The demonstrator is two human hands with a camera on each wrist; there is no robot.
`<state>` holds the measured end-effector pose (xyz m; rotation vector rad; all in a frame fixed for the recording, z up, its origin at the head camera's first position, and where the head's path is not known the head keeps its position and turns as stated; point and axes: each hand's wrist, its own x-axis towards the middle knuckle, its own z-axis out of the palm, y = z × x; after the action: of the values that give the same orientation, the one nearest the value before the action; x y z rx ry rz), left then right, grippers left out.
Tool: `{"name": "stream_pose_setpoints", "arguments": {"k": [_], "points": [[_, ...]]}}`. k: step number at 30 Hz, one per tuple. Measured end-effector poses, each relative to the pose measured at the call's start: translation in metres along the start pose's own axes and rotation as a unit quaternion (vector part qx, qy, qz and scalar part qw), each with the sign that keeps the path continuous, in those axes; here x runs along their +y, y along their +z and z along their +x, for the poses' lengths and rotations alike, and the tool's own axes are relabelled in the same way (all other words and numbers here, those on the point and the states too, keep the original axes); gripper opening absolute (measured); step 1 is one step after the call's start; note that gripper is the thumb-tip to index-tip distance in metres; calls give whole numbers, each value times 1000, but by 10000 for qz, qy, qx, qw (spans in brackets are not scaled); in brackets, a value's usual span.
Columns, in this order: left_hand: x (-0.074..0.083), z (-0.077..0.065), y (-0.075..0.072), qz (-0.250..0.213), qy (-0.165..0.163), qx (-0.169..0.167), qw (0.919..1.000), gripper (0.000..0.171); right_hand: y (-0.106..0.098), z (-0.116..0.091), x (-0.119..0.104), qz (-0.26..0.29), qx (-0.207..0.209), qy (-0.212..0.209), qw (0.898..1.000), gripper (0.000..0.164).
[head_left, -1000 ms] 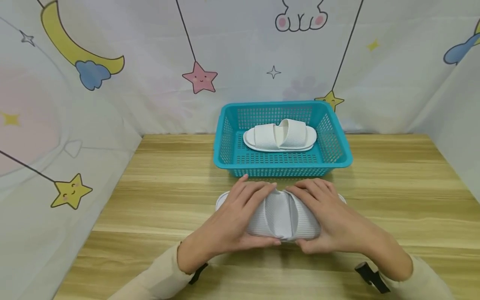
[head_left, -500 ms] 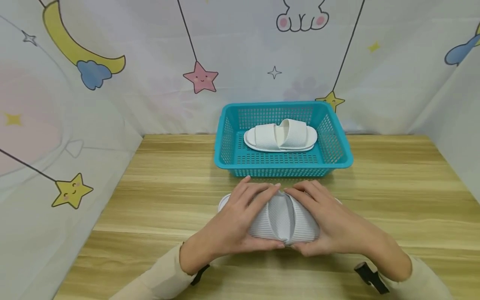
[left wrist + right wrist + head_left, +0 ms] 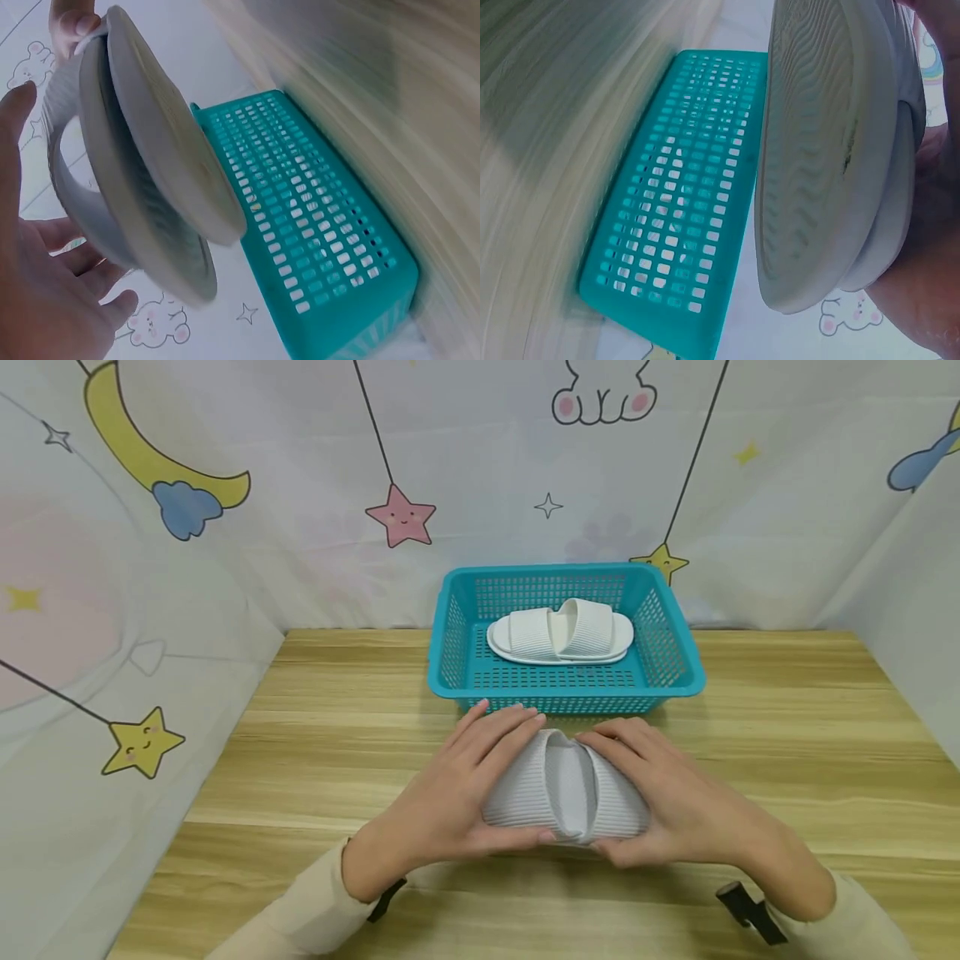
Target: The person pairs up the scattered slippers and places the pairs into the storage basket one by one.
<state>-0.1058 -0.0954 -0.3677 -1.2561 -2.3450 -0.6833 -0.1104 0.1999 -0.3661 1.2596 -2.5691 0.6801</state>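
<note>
A pair of white slippers (image 3: 525,793) with ribbed straps is stacked together, toes at opposite ends, between my two hands in the head view. My left hand (image 3: 453,793) spans the left strap, its fingers along the far side and thumb along the near side. In the left wrist view, that hand's spread fingers and thumb stand around the slippers (image 3: 161,142), with space beside the strap. My right hand (image 3: 678,802) grips the right strap, thumb near and fingers over the far edge. A wavy sole with a dark mark on one slipper (image 3: 817,150) fills much of the right wrist view.
Just beyond my hands, a turquoise perforated basket (image 3: 566,692) stands on the wooden table (image 3: 315,777). White slippers (image 3: 531,635) lie inside it, straps facing each other. A printed curtain (image 3: 480,443) hangs behind the table and at both sides.
My left hand has slid left along its strap, uncovering more of it. The held slippers are tilted differently, and the left end that showed past my fingers is now hidden. My right hand keeps its grip.
</note>
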Motion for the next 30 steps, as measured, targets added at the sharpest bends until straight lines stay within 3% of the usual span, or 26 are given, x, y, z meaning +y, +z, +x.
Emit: {"name": "stream_pose_setpoints", "arguments": {"k": [5, 15, 25, 30], "points": [[-11, -6, -12, 68, -253, -174, 9995, 101, -5, -3, 2, -65, -1, 21, 10000, 105], [-27, -24, -25, 173, -1326, -679, 9887, 93, -17, -12, 9, -187, 136, 126, 9997, 106], [-41, -31, -25, 122, -1633, -836, 9830, 93, -27, -14, 12, -368, 209, 178, 9989, 106], [-51, -32, -23, 76, -1726, -953, 9803, 76, -26, -16, 12, -430, 255, 179, 9986, 106]]}}
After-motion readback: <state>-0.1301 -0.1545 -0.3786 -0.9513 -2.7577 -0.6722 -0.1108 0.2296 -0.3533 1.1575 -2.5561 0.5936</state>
